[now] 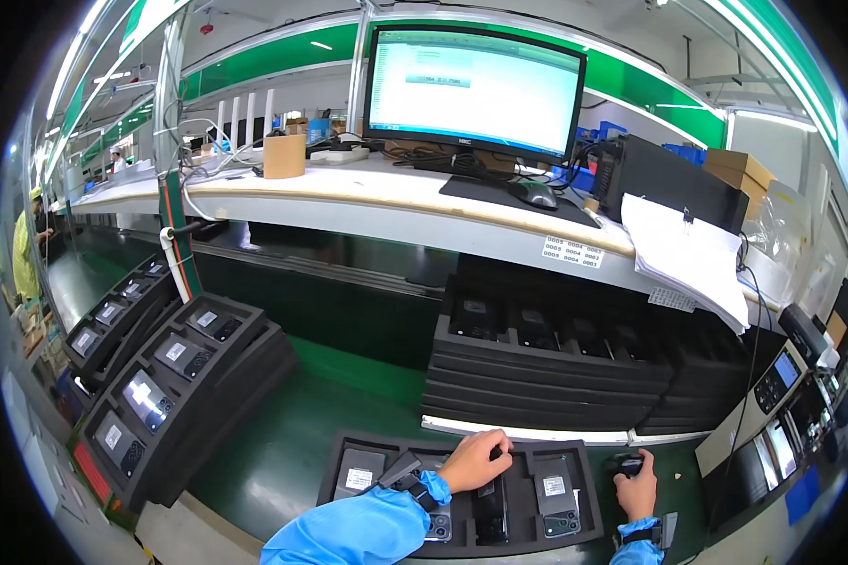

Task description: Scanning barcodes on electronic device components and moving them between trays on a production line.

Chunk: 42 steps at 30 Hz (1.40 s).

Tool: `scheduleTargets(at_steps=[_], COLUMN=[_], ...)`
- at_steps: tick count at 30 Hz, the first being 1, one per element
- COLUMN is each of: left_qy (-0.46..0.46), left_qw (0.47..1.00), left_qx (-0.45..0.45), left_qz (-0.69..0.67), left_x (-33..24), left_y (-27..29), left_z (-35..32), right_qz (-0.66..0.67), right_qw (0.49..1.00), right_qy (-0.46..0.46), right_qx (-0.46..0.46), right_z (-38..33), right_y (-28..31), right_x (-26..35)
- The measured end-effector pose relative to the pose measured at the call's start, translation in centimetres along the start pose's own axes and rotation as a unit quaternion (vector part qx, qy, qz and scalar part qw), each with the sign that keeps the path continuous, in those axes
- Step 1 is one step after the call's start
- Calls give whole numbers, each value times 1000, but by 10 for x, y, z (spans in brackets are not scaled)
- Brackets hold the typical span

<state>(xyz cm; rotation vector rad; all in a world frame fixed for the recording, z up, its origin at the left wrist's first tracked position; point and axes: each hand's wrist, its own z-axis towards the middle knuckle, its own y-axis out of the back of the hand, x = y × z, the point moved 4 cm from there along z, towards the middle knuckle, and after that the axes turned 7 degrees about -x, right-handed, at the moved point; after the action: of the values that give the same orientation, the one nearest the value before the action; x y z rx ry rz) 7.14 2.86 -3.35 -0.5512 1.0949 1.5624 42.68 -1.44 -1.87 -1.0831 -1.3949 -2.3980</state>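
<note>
Head view: left hand (473,460) rests palm-down, fingers curled, on a phone in black foam tray (462,532) at 6 o'clock, w/ right hand (637,490) clenched round small black scanner (624,463) at 5 o'clock.

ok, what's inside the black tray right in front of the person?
The tray holds phones lying back up: one at the left and one at the right show clearly. The left hand and blue sleeve cover the middle slots, so what is under them stays hidden.
</note>
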Motion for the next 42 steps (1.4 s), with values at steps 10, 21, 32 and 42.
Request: scheduleTargets(at_steps=[10,21,32,42], left_qy=[28,50,37,82], left_qw=[999,998,995,991], left_qx=[24,36,-7,5], left_qz=[-18,-23,-92,-109], left_x=[-1,1,6,-4], left_y=[4,4,4,7], left_z=[1,0,0,3], right_qz=[-10,-5,-11,-7], right_qw=[1000,1000,1000,999], right_qy=[3,2,-6,-26], right_qx=[-1,0,3,24], right_z=[-2,-4,0,-2], right_y=[2,6,3,4], right_x=[3,8,0,4])
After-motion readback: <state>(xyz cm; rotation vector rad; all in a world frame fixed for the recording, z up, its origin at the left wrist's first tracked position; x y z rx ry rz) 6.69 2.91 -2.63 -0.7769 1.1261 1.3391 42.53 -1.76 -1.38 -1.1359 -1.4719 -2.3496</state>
